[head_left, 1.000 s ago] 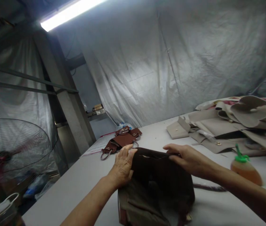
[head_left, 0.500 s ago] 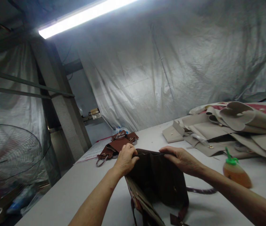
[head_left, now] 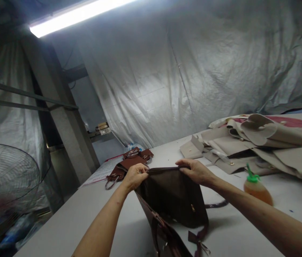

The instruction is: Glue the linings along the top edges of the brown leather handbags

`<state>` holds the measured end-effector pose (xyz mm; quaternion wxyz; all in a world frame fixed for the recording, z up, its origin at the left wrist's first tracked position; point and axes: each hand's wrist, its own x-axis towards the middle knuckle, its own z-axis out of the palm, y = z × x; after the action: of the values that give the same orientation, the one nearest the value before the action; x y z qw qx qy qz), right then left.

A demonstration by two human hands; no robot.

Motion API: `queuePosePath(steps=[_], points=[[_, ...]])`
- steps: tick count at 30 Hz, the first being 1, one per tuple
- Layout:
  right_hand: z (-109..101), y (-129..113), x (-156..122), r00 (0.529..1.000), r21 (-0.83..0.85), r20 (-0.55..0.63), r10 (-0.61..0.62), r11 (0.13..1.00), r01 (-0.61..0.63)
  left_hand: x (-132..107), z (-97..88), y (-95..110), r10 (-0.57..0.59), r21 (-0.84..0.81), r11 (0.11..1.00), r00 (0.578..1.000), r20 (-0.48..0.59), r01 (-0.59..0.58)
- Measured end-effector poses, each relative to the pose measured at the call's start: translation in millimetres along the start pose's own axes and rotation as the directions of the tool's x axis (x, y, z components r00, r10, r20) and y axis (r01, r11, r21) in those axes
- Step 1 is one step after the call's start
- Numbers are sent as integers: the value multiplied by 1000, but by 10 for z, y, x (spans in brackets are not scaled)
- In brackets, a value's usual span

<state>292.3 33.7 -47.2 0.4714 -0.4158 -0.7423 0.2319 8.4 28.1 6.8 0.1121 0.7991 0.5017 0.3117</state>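
The bag (head_left: 176, 196) is at the near part of the counter (head_left: 86, 223), mouth open, a gold zip pull (head_left: 193, 208) on its dark lining. The left hand (head_left: 135, 176) has its fingers (head_left: 141, 167) closed on the rim's left end; the right hand (head_left: 197, 172) pinches the same edge farther right. A handle (head_left: 216, 205) sticks out right of the bag, near the bottle (head_left: 258, 192). Brown pieces (head_left: 130, 163) lie beyond the left hand, beige pieces (head_left: 247, 148) heaped far right
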Motion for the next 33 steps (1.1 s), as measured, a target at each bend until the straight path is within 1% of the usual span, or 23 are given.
queuePosePath(steps=[3, 10, 13, 17, 20, 22, 25, 28, 30, 33], points=[[34, -24, 24, 1000, 10, -7, 17, 1000, -17, 12, -1, 37, 0, -17, 1000, 1000, 2, 1], [62, -72, 47, 998, 6, 17, 57, 998, -57, 46, 29, -9, -118, 19, 993, 992, -35, 119], [75, -88, 72, 997, -20, 16, 77, 997, -76, 46, 29, -3, -152, 58, 986, 987, -43, 154], [71, -72, 157, 993, -68, 25, 117, 991, -115, 26, 26, 54, -181, 109, 976, 982, -59, 187], [68, -78, 230, 992, -145, 11, 128, 981, -125, 18, 35, 80, -200, 144, 967, 976, -80, 210], [94, -121, 255, 995, -212, -27, 101, 972, -104, 23, 47, 79, -209, 167, 960, 973, -98, 223], [188, -236, 245, 999, -280, -53, 2, 960, -17, 31, 67, 64, -220, 197, 950, 968, -123, 241], [281, -334, 218, 997, -314, 3, -74, 947, 71, 18, 80, 52, -229, 218, 942, 963, -145, 257], [303, -358, 225, 995, -334, 56, -78, 938, 92, -3, 80, 54, -226, 226, 940, 963, -150, 256], [296, -347, 286, 991, -365, 120, -52, 927, 93, -35, 68, 64, -206, 230, 945, 969, -133, 233]])
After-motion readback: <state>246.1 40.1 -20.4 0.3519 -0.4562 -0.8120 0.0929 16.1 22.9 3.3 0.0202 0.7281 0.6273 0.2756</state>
